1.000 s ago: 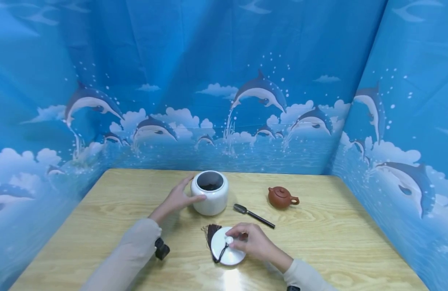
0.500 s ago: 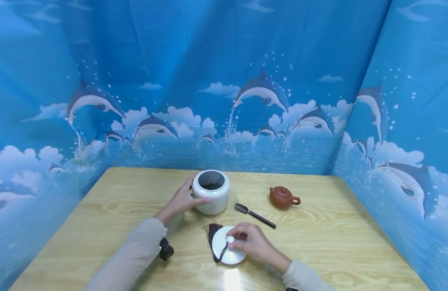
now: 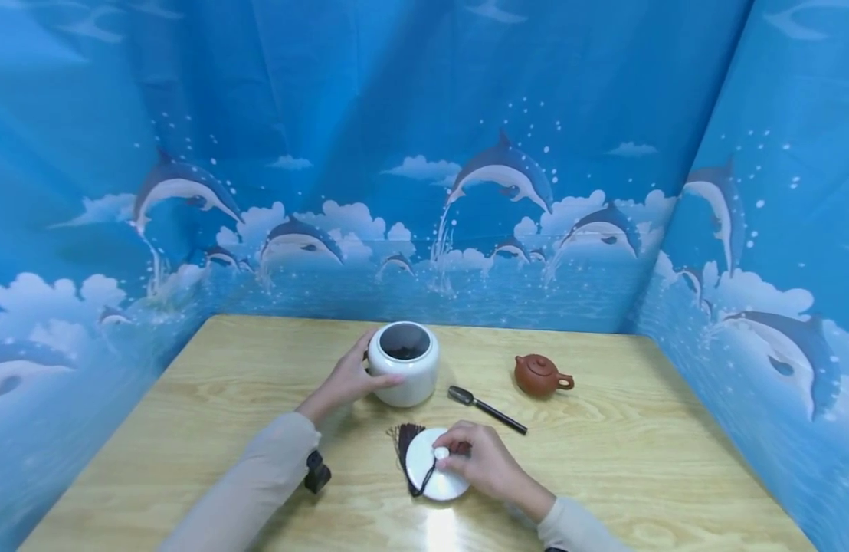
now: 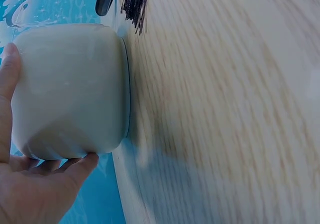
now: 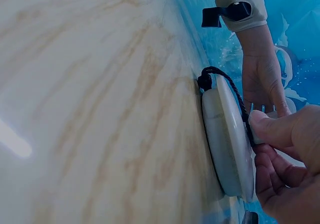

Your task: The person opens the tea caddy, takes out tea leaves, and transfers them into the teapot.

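Observation:
A glossy white jar (image 3: 405,383) stands upright without its lid, its dark inside showing. My left hand (image 3: 347,382) holds its left side, thumb across the front and fingers reaching round the back. The left wrist view shows the thumb and fingertips against the jar's wall (image 4: 70,88). Nearer to me, a round white lid (image 3: 454,488) lies on the table. My right hand (image 3: 485,461) pinches its knob (image 3: 441,453) between thumb and fingers. A black cord loops from the knob to a dark tassel (image 3: 407,443). In the right wrist view the lid (image 5: 227,139) rests knob side up.
A small scoop with a black handle (image 3: 496,415) lies right of the jar. Behind it to the right sits a reddish-brown teapot (image 3: 539,376). Blue dolphin-print curtains (image 3: 424,192) rise behind the wooden table (image 3: 624,445) and along its sides.
The left hand has closed in a little against the jar, its thumb further across the front. The right hand keeps its pinch on the lid's knob. The head view has shifted slightly.

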Action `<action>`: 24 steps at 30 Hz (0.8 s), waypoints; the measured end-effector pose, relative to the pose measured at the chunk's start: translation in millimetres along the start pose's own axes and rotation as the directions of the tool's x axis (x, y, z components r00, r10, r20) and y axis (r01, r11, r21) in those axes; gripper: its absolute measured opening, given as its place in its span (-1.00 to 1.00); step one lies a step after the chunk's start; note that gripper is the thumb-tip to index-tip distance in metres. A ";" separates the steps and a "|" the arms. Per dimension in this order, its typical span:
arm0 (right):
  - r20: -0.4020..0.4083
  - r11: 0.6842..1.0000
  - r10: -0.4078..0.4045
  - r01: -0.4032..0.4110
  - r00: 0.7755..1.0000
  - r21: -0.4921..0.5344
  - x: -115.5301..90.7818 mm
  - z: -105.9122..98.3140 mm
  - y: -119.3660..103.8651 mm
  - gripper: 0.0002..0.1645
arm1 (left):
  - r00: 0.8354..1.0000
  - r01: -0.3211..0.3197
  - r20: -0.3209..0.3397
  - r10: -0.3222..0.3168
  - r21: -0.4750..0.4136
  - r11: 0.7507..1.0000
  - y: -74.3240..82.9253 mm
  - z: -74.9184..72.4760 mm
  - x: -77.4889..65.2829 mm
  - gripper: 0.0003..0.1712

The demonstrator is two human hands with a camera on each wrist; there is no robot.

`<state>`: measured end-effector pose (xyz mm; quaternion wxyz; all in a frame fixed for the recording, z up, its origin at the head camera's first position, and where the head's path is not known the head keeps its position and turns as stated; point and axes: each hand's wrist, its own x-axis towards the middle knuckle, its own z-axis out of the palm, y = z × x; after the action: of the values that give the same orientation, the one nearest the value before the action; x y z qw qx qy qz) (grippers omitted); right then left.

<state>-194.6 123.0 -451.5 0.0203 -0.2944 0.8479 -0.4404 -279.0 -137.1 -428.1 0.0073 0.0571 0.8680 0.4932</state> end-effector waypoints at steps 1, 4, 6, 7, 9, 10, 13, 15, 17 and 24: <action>-0.002 1.000 0.003 -0.003 1.000 -0.005 0.1 -1.2 -0.3 -0.77 | 1.000 -0.004 -0.002 0.004 -0.001 1.000 -0.4 0.4 0.4 0.40; -0.008 1.000 0.002 -0.002 1.000 -0.023 1.4 -6.1 -2.3 -0.77 | 1.000 -0.014 -0.009 0.014 -0.005 1.000 -1.1 0.6 0.8 0.38; -0.013 0.999 -0.018 0.017 1.000 -0.038 3.0 -10.1 -4.6 -0.76 | 1.000 -0.023 -0.010 0.023 -0.005 1.000 -1.4 0.3 0.7 0.37; -0.016 0.999 -0.028 0.027 0.999 -0.045 4.0 -12.3 -6.0 -0.76 | 1.000 -0.026 -0.010 0.026 -0.007 1.000 -1.3 0.1 0.3 0.36; -0.028 0.997 -0.054 0.052 0.998 -0.061 6.4 -17.1 -9.6 -0.76 | 0.999 -0.032 -0.007 0.032 -0.003 0.999 -1.3 -0.3 -0.5 0.36; -0.035 0.996 -0.060 0.058 0.998 -0.068 7.7 -19.7 -11.4 -0.76 | 0.999 -0.036 -0.006 0.036 -0.002 0.999 -1.6 -0.5 -0.8 0.36; -0.057 0.995 -0.063 0.059 0.996 -0.081 12.1 -27.5 -17.7 -0.76 | 0.999 -0.043 -0.004 0.043 -0.004 0.999 -2.9 -0.4 -1.5 0.35; -0.073 0.995 -0.059 0.053 0.996 -0.082 15.1 -32.6 -22.0 -0.76 | 0.999 -0.047 -0.004 0.047 -0.010 0.999 -4.1 -0.1 -1.7 0.34; -0.085 0.995 -0.054 0.047 0.995 -0.083 18.5 -38.1 -25.7 -0.76 | 0.999 -0.048 -0.004 0.048 -0.015 0.999 -5.0 0.5 -1.1 0.34; -0.130 0.994 -0.084 0.074 0.988 -0.085 30.4 -51.9 -35.0 -0.74 | 0.998 -0.066 0.006 0.066 -0.023 0.998 -2.8 0.8 0.8 0.34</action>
<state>-218.1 130.1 -386.4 -0.0655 -0.2983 0.8521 -0.4251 -280.1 -137.8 -430.9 -0.0055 0.0873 0.8600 0.5027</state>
